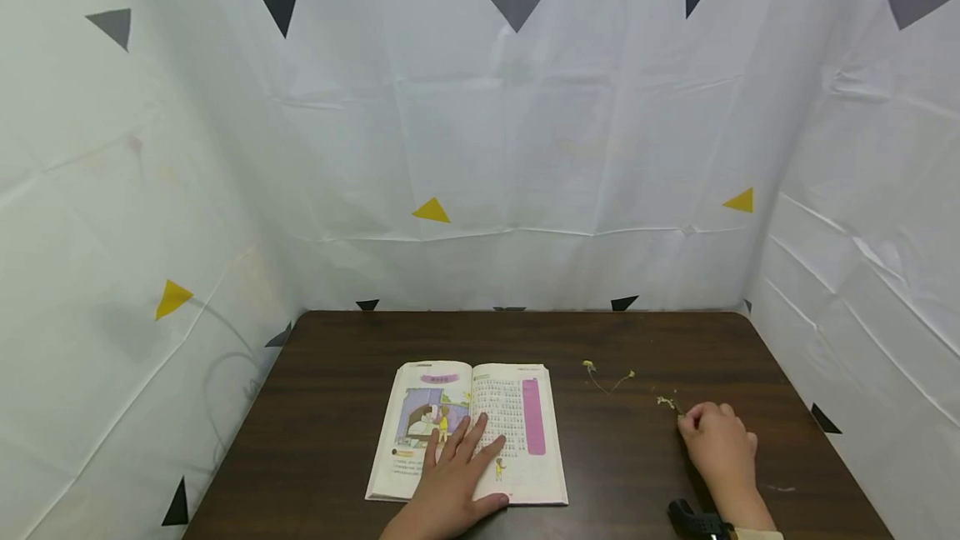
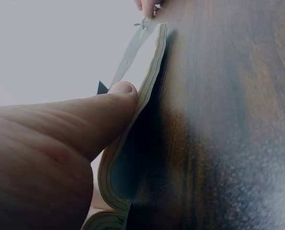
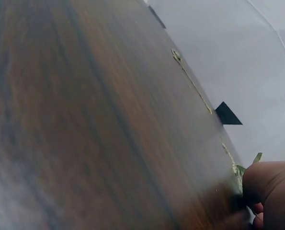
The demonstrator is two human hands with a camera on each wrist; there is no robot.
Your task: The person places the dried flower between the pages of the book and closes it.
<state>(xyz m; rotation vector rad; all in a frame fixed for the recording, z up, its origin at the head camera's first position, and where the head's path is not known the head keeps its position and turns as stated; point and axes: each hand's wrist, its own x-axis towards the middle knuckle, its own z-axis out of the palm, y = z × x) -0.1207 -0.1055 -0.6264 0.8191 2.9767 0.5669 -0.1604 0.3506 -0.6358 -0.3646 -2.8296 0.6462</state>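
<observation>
An open book [image 1: 510, 473] lies on the brown table, a picture on its left page and lines of print beside a pink bar on its right page. My left hand [image 1: 459, 473] rests on it with fingers spread across the centre fold; in the left wrist view the thumb [image 2: 122, 91] presses near the bottom edge of the pages. To the right, my right hand [image 1: 718, 448] pinches a small dried flower sprig [image 1: 664, 402] close over the table. Its pale flower head sticks out past the fingertips, and most of its stem is hidden by the hand.
Another thin dried flower sprig [image 1: 609, 391] with yellowish heads lies between the book and my right hand. A dark wrist strap [image 1: 697, 519] is on the right wrist. White cloth [image 1: 525, 148] with black, grey and yellow triangles surrounds the table's [image 1: 315, 407] back and sides.
</observation>
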